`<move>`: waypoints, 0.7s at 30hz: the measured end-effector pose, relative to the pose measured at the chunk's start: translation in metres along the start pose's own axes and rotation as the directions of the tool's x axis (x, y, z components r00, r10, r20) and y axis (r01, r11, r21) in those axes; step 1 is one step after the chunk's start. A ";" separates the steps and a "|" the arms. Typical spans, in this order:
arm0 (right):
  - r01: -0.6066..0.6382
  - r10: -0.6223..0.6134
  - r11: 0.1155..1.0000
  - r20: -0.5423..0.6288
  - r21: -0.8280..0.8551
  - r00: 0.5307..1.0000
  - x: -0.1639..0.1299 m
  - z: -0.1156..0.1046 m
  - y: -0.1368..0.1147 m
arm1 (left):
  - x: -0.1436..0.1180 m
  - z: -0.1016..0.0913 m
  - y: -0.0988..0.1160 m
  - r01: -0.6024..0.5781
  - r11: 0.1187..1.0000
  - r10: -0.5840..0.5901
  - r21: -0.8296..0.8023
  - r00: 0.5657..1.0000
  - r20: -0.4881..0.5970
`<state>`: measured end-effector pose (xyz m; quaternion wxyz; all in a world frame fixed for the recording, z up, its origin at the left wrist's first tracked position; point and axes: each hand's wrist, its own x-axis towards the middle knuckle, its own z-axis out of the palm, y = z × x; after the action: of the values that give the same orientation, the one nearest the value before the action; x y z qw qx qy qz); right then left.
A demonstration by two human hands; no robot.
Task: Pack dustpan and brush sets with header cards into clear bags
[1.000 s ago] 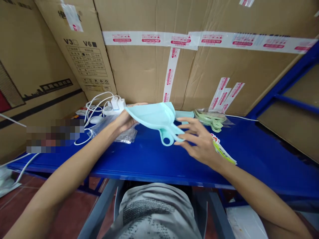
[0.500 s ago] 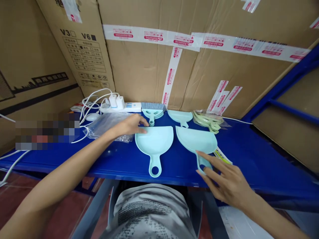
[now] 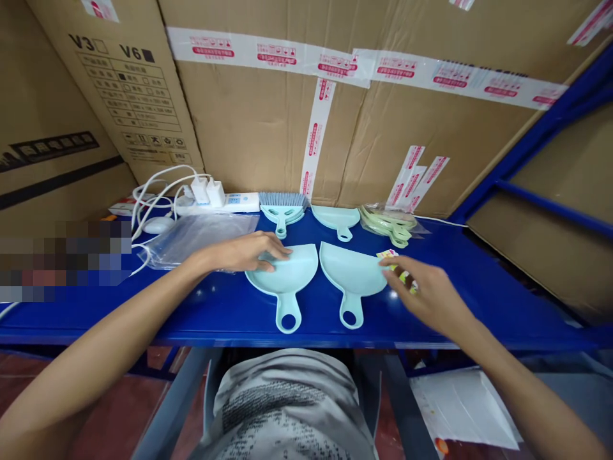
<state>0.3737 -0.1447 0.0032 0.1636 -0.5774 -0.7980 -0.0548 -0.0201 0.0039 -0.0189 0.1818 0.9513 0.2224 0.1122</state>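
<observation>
Two pale blue dustpans lie flat side by side on the blue table, handles toward me. My left hand rests its fingers on the far left corner of the left dustpan. My right hand hovers at the right edge of the right dustpan, fingers spread, over a small yellow printed label. Neither hand grips anything. Behind the pans lie a small blue brush and a third, smaller dustpan.
A clear plastic bag lies left of the pans. A white power strip with chargers and cables sits at the back left. A bag of green plastic pieces lies at the back right. Taped cardboard boxes stand behind.
The stacked dustpans were parted and set down. The right dustpan has since turned straight next to the left one, and my right hand moved from its handle to its right edge.
</observation>
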 end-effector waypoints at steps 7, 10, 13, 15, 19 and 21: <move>-0.399 0.501 0.834 0.220 -0.381 0.837 0.022 0.015 0.039 | 0.000 -0.003 -0.004 0.017 0.999 -0.017 -0.038 1.000 0.003; -0.409 0.525 0.823 0.252 -0.395 0.813 0.023 0.013 0.041 | 0.002 -0.005 -0.003 0.014 0.999 -0.013 -0.041 1.000 0.012; -0.401 0.521 0.820 0.241 -0.408 0.819 0.026 0.003 0.037 | 0.003 -0.005 -0.002 0.005 0.998 -0.005 -0.058 1.000 -0.002; -0.368 0.455 0.845 0.159 -0.388 0.876 0.032 -0.002 0.029 | 0.003 -0.005 -0.001 0.014 0.997 -0.014 -0.071 1.000 -0.001; -0.065 0.103 0.977 0.185 -0.203 0.977 0.061 0.003 0.006 | 0.005 -0.005 0.001 0.024 0.997 -0.025 -0.077 1.000 -0.013; 0.062 -0.023 0.990 0.284 -0.127 0.958 0.077 0.012 -0.001 | 0.006 -0.006 0.002 0.002 0.997 -0.004 -0.079 1.000 -0.023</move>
<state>0.3483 -0.0720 0.0169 0.0077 -0.5718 -0.8199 -0.0292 -0.0161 0.0069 -0.0125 0.2171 0.9416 0.2213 0.1317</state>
